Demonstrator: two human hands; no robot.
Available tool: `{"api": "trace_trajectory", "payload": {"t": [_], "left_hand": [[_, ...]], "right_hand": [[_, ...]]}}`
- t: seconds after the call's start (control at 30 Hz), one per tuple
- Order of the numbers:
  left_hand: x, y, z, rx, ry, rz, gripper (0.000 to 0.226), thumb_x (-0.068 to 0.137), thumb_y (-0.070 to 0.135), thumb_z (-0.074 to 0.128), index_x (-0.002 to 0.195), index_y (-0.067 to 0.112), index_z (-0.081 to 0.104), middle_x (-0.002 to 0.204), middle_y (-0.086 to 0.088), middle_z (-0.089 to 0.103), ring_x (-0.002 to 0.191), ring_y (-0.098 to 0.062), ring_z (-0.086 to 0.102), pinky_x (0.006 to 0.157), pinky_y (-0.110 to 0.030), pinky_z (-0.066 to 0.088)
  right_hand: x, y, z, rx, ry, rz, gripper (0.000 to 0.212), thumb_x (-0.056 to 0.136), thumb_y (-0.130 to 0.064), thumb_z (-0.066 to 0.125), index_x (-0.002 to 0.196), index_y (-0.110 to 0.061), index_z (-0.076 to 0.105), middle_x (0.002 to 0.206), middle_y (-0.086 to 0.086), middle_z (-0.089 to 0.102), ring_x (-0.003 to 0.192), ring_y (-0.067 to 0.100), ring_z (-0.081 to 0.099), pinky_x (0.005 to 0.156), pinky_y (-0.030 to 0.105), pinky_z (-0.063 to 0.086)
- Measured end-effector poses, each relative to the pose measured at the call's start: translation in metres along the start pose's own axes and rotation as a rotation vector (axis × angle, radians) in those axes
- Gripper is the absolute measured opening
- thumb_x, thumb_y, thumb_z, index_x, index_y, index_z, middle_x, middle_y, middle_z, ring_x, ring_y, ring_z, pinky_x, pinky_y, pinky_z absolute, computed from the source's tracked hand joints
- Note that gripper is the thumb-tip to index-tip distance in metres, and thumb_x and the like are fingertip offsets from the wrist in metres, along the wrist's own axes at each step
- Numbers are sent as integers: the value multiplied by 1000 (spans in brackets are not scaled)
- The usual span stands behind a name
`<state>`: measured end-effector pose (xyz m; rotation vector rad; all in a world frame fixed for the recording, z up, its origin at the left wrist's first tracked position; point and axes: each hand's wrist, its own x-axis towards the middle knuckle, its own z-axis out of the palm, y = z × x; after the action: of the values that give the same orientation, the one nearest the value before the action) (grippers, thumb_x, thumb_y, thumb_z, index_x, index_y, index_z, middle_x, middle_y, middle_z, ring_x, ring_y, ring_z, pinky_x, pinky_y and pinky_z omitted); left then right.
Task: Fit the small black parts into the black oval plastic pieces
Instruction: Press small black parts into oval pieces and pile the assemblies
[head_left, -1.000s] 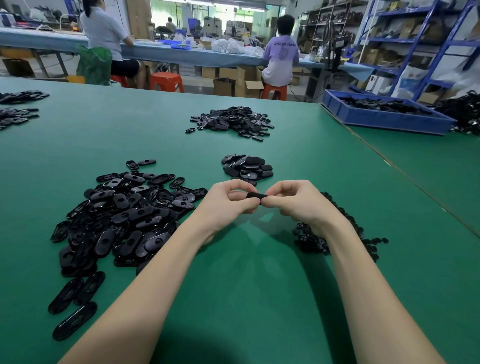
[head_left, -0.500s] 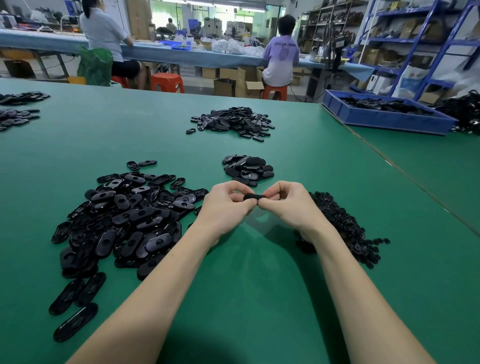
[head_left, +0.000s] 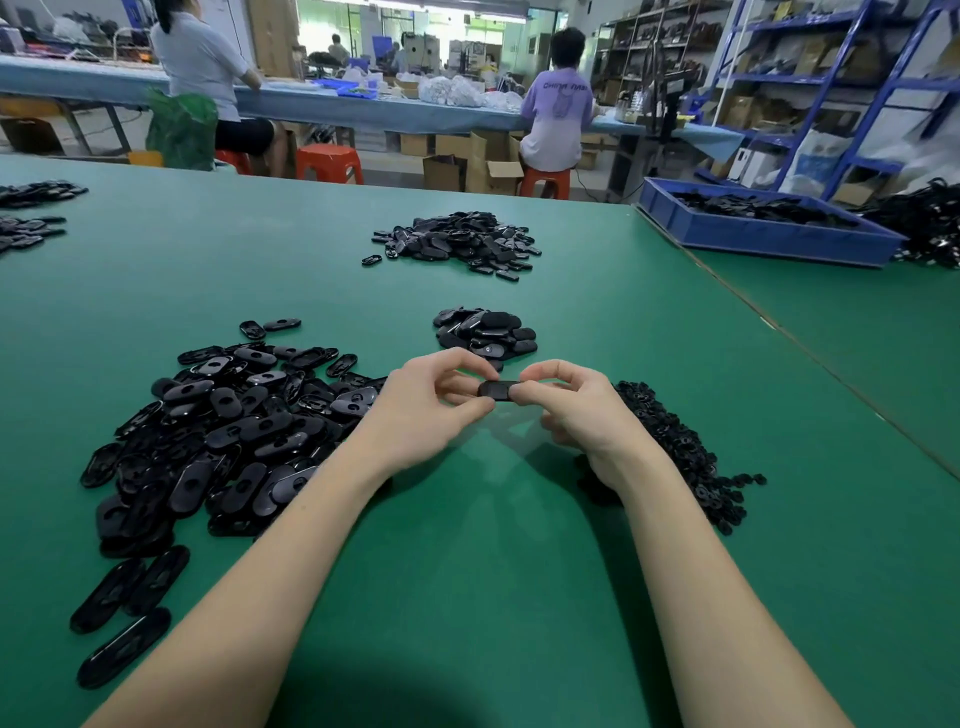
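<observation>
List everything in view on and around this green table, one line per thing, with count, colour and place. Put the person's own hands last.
green table: one, green, fills the foreground
large pile of oval pieces: one, black, left of the hands
pile of small parts: one, black, right of the hands
small stack of oval pieces: one, black, just beyond the hands
far pile of pieces: one, black, table centre, farther back
piles at left edge: two, black, far left
blue tray: one, blue, holding black parts, far right
plastic stools: at least three, orange-red, behind the table
seated people: two, backs turned, at the rear bench
held oval piece: one, black, between both hands
left hand: fingers pinch the piece
right hand: fingers pinch the piece
</observation>
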<state>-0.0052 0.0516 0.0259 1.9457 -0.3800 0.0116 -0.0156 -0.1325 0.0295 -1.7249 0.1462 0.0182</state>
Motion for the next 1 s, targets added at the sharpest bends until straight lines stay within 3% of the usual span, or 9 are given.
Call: {"api": "trace_trajectory", "payload": {"t": [0.13, 0.27, 0.33, 0.43, 0.57, 0.67, 0.87, 1.0], "left_hand": [[5, -4, -1, 237, 58, 102, 18, 84, 18, 77, 94, 31, 70, 87, 12, 72, 72, -2, 64, 65, -5, 40], [30, -11, 5, 289, 209, 124, 17, 82, 21, 77, 93, 31, 72, 88, 16, 69, 66, -6, 61, 64, -5, 40], [53, -14, 12, 283, 291, 84, 15, 82, 23, 77, 94, 30, 72, 85, 14, 68, 60, -5, 57, 67, -15, 45], [88, -16, 18, 290, 339, 28, 15, 83, 27, 76, 98, 28, 73, 87, 12, 69, 69, -8, 58, 78, -28, 54], [122, -18, 22, 391, 366, -41, 16, 83, 35, 75, 99, 31, 73, 84, 17, 66, 94, -11, 66, 77, -24, 45], [131, -21, 23, 454, 358, -109, 18, 85, 37, 73, 103, 33, 71, 88, 16, 65, 99, -13, 65, 76, -25, 39], [128, -20, 20, 386, 395, -66, 27, 84, 40, 72, 109, 32, 66, 89, 14, 66, 92, -13, 62, 75, -27, 44], [96, -14, 24, 252, 443, -2, 17, 85, 32, 70, 100, 27, 65, 80, 13, 66, 76, -11, 62, 78, -29, 53]], "right_hand": [[0, 0, -1, -49, 15, 3, 9, 85, -27, 78, 87, -25, 70, 75, -7, 69, 50, 8, 47, 44, 14, 35], [1, 0, -2, -81, 23, -2, 12, 88, -34, 74, 96, -27, 70, 85, -13, 78, 52, 6, 51, 54, 18, 39], [1, 1, -4, -88, 17, 3, 10, 89, -34, 72, 96, -27, 70, 85, -13, 78, 53, 7, 52, 55, 19, 39], [1, 2, -4, -84, -11, 7, 7, 90, -32, 71, 95, -27, 70, 85, -12, 78, 54, 8, 51, 55, 18, 40], [2, 4, -6, -84, -39, 9, 6, 91, -30, 71, 96, -26, 71, 84, -10, 78, 54, 7, 52, 55, 15, 41], [4, 5, -8, -65, -43, 2, 4, 91, -28, 71, 95, -25, 72, 83, -9, 78, 50, 2, 53, 49, 12, 41], [4, 7, -9, -84, -59, 10, 6, 91, -29, 71, 96, -25, 72, 84, -9, 78, 50, 2, 52, 50, 11, 41], [4, 6, -7, -101, -61, 10, 7, 91, -29, 71, 96, -25, 72, 82, -10, 78, 49, 2, 52, 48, 11, 40]]}}
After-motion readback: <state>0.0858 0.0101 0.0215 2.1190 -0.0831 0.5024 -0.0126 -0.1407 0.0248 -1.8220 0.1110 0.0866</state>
